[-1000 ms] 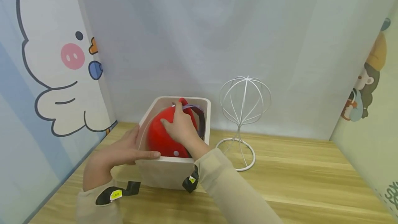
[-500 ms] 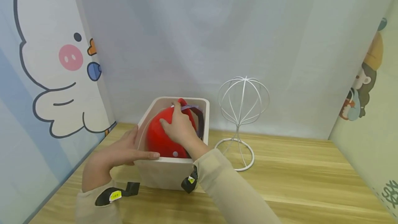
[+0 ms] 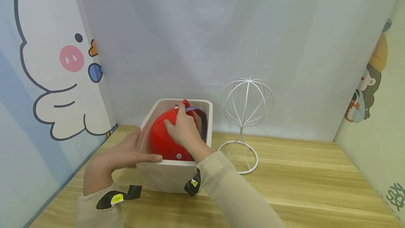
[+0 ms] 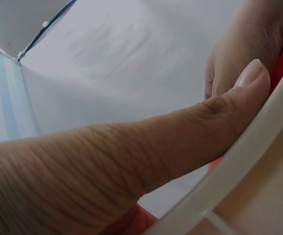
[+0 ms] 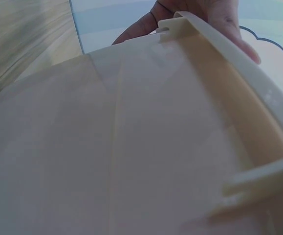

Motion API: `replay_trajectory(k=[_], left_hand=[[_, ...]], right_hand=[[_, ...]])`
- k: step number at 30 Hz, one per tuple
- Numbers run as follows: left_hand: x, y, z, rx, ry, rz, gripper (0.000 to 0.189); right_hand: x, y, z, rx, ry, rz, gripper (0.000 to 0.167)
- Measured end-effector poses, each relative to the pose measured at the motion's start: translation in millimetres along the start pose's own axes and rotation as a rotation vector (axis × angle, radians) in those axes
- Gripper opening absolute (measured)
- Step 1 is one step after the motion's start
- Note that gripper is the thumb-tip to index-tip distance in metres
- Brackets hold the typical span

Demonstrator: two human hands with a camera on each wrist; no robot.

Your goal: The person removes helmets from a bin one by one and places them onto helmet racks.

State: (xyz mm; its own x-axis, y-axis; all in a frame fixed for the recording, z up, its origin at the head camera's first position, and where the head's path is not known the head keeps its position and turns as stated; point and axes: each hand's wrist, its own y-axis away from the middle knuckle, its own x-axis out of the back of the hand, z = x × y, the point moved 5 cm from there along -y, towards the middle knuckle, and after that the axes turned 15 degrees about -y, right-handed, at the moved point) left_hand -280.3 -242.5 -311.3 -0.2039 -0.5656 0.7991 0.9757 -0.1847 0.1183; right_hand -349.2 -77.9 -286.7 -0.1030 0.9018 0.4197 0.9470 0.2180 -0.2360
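A red, dome-shaped hat [image 3: 161, 140] with pale dots lies on its side in a white plastic bin [image 3: 167, 177]; a dark purplish strap [image 3: 203, 119] shows at its right. My left hand [image 3: 126, 156] grips the bin's near-left corner, thumb along the rim [image 4: 229, 181], other fingers down the outer left side. Over the hat reaches my right hand [image 3: 185, 127], thumb on the red dome and fingers at its upper edge, partly hidden. In the right wrist view, the bin's front wall [image 5: 112, 147] fills most of the picture, with the left hand [image 5: 200, 14] at its corner.
A white wire stand [image 3: 243, 126] with a globe-shaped top and ring base stands right of the bin on the wooden table [image 3: 300, 185]. A grey curtain [image 3: 253, 38] hangs behind. Printed panels [image 3: 47, 115] close off the sides.
Both hands keep their places on the bin and the hat. The hat turns very slightly under the right hand; the camera view drifts a little.
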Motion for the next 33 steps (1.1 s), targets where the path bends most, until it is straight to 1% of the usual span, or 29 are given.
replay_trajectory(k=[5,10,14,16,18,21,23,25,29,30,33], left_hand=[[2.0,0.5,-2.0,0.001,0.001,0.002,0.115],[3.2,1.3,-5.6,0.017,-0.007,0.002,0.117],[3.7,2.1,-8.9,0.026,-0.014,0.0,0.12],[4.3,1.6,-10.0,0.01,-0.013,0.0,0.122],[5.1,0.5,-10.2,-0.024,0.004,0.002,0.121],[6.7,-0.9,-9.5,-0.081,0.035,0.019,0.12],[6.8,-1.1,-9.3,-0.093,0.062,0.025,0.119],[6.1,-1.1,-8.8,-0.088,0.079,0.026,0.119],[2.9,-1.0,-5.7,-0.055,0.09,0.009,0.122],[2.5,-0.7,-4.8,-0.045,0.086,0.007,0.123],[4.1,-1.3,-2.4,-0.054,0.071,0.014,0.123]], right_hand=[[-2,-1.3,-1,0.01,-0.004,0.007,0.078],[-2,-3.5,-2,0.017,-0.021,0.021,0.075],[6,-5.5,-4,0.061,-0.093,0.071,0.071],[15,-5.1,-4,0.093,-0.191,0.111,0.069],[27,-2.8,-4,0.136,-0.318,0.153,0.067],[44,4.3,-4,0.213,-0.556,0.176,0.063],[54,10.8,-3,0.266,-0.686,0.183,0.062],[62,18.1,0,0.313,-0.805,0.19,0.059],[76,30.7,10,0.397,-0.972,0.237,0.053],[78,32.6,13,0.42,-1.002,0.241,0.053],[80,32.8,17,0.481,-1.052,0.244,0.052]])
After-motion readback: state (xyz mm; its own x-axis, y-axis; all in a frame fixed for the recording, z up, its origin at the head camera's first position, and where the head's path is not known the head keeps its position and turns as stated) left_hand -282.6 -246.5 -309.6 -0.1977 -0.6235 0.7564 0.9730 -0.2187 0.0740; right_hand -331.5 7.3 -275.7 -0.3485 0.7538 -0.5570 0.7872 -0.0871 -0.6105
